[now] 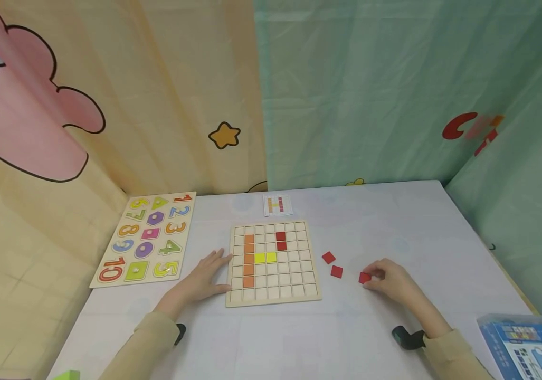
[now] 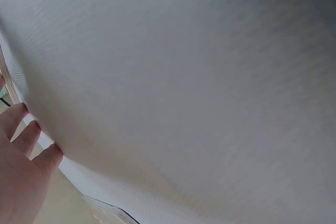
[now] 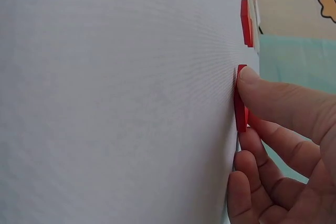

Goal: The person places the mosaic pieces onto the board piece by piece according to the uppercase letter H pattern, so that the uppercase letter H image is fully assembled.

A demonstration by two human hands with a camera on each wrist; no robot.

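Observation:
My right hand pinches a red square tile between thumb and fingers, low at the table to the right of the board. In the right wrist view the thumb lies along the tile's edge. My left hand rests with spread fingers at the left side of the wooden grid board. On the board, several orange tiles form a column, two yellow tiles run beside it, and two dark red tiles stand further right. Two loose red tiles lie between board and right hand.
A small pattern card lies behind the board. To the left is a number and shape puzzle board. A blue box stands at the front right, and a green block shows at the front left edge.

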